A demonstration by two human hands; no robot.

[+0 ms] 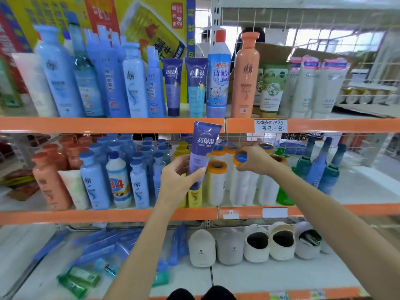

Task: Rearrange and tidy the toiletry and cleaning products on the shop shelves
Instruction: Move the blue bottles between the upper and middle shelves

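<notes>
At the centre of the frame the left hand (180, 177) curls its fingers and thumb round the lower part of a purple moisturising-cream tube (202, 151), holding it upright, cap down, in front of the middle shelf (108, 215). Just right of it, the right hand (252, 159) grips the orange-rimmed top of a white roll (240, 159) standing among similar rolls. Two matching purple tubes (184, 85) stand on the upper shelf (108, 124), above centre.

orange-edged shelves (108, 124) | white wire backing (270, 20) | bright windows (346, 40)
</notes>
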